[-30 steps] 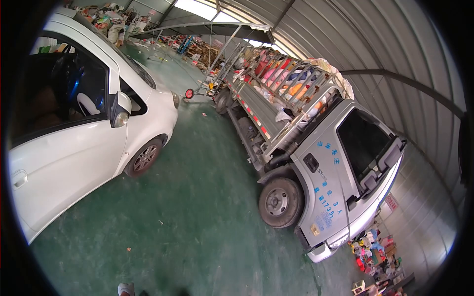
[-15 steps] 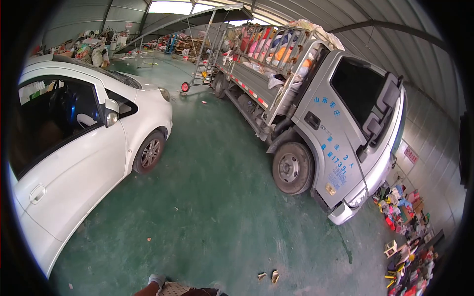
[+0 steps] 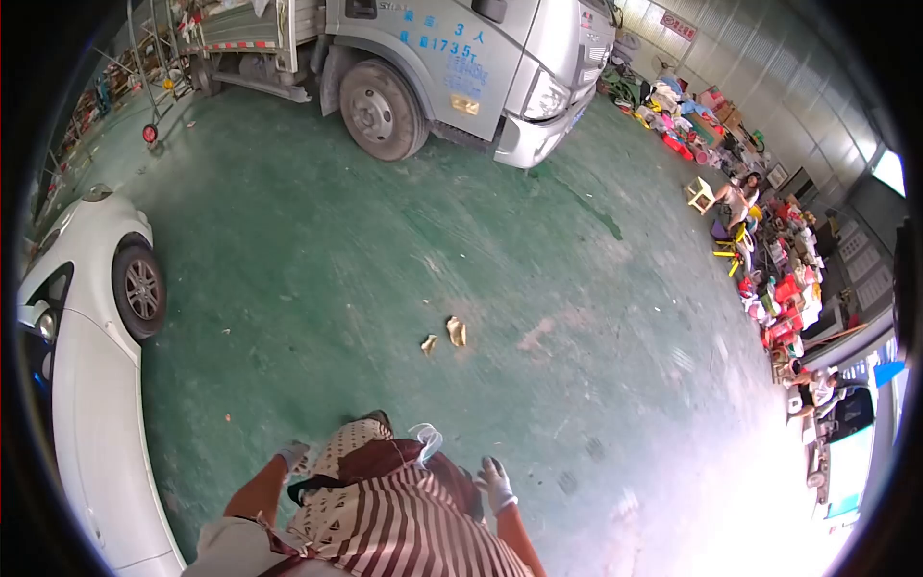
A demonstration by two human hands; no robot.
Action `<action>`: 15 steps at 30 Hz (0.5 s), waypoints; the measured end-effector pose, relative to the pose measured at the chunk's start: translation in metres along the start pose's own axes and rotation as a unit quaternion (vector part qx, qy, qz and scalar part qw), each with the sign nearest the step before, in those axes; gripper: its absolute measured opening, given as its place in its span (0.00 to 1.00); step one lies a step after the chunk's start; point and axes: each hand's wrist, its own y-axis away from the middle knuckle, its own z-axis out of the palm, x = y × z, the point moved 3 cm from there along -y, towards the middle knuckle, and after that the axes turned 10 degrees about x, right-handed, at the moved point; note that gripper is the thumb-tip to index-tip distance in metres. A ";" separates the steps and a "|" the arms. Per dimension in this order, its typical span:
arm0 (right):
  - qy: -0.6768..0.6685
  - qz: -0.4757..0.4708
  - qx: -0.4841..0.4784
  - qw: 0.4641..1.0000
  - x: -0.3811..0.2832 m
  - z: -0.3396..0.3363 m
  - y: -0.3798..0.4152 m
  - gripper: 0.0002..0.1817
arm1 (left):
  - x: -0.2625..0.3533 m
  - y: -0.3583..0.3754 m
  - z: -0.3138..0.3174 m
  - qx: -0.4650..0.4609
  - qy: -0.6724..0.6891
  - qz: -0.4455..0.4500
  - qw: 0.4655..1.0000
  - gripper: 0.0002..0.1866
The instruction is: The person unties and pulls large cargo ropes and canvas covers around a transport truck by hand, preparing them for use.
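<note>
My left hand (image 3: 296, 458), in a pale glove, hangs beside a dark-dotted pale cloth (image 3: 346, 442) at my waist. My right hand (image 3: 498, 486), in a whitish glove with darker fingertips, is out to the right of my striped clothing (image 3: 404, 514). Both hands appear to have loosely stretched fingers, with nothing visible in them. Between them, a dark reddish-brown cloth or bag (image 3: 383, 460) lies against my front. A thin white looped item (image 3: 426, 440) sits at its top; I cannot make out its kind.
Two crumpled tan scraps (image 3: 456, 331) lie on the green floor (image 3: 317, 250). A white car (image 3: 96, 404) stands left, a grey truck (image 3: 461, 72) ahead. Along the right wall are piled goods (image 3: 788, 288), a small stool (image 3: 700, 195), a seated person (image 3: 738, 200) and another person (image 3: 822, 389).
My view has swung right and downward. The truck and car have shifted left in view, the floor scraps have moved up, and both my hands and two people have come into view.
</note>
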 end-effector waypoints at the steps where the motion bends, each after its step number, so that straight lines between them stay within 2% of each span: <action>1: -0.040 -0.006 -0.030 0.999 -0.027 0.015 -0.012 0.28 | -0.001 -0.009 0.004 -0.072 0.020 -0.029 0.997 0.10; 2: -0.027 -0.043 -0.042 0.998 -0.054 0.028 -0.025 0.28 | 0.017 0.020 0.006 -0.025 -0.031 0.018 0.999 0.10; 3: -0.018 -0.081 -0.055 0.995 -0.076 0.037 -0.038 0.27 | 0.033 0.022 0.006 -0.021 -0.041 0.021 0.999 0.10; 4: -0.029 -0.079 -0.051 0.995 -0.092 0.041 -0.054 0.27 | 0.044 0.018 0.006 -0.039 -0.045 -0.009 0.998 0.11; 5: 0.010 -0.117 -0.073 0.990 -0.111 0.044 -0.072 0.26 | 0.058 0.007 0.010 -0.059 -0.048 -0.038 0.996 0.12; 6: 0.053 -0.158 -0.092 0.982 -0.133 0.043 -0.090 0.24 | 0.071 -0.013 0.015 -0.025 -0.018 -0.045 0.998 0.12; 9: 0.149 -0.073 -0.070 0.984 -0.154 0.001 -0.141 0.21 | 0.123 -0.105 0.036 0.034 0.007 -0.054 0.998 0.11; 10: 0.114 -0.039 -0.029 0.992 -0.151 -0.023 -0.154 0.20 | 0.135 -0.159 0.057 0.032 0.084 -0.071 0.993 0.08; 11: 0.020 0.018 0.031 0.999 -0.127 -0.056 -0.168 0.19 | 0.152 -0.216 0.081 0.028 0.160 -0.090 0.983 0.05; 12: -0.079 0.085 0.146 0.982 -0.106 -0.088 -0.171 0.16 | 0.190 -0.216 0.099 0.054 0.133 -0.072 0.987 0.05; 13: -0.160 0.161 0.254 0.940 -0.072 -0.125 -0.171 0.15 | 0.248 -0.204 0.126 0.089 0.004 0.009 0.996 0.07; 14: -0.253 0.155 0.259 0.919 -0.007 -0.168 -0.164 0.19 | 0.314 -0.180 0.158 0.130 -0.179 0.125 0.967 0.10; 15: -0.227 0.203 0.310 0.901 0.003 -0.193 -0.145 0.19 | 0.372 -0.162 0.196 0.142 -0.272 0.203 0.930 0.13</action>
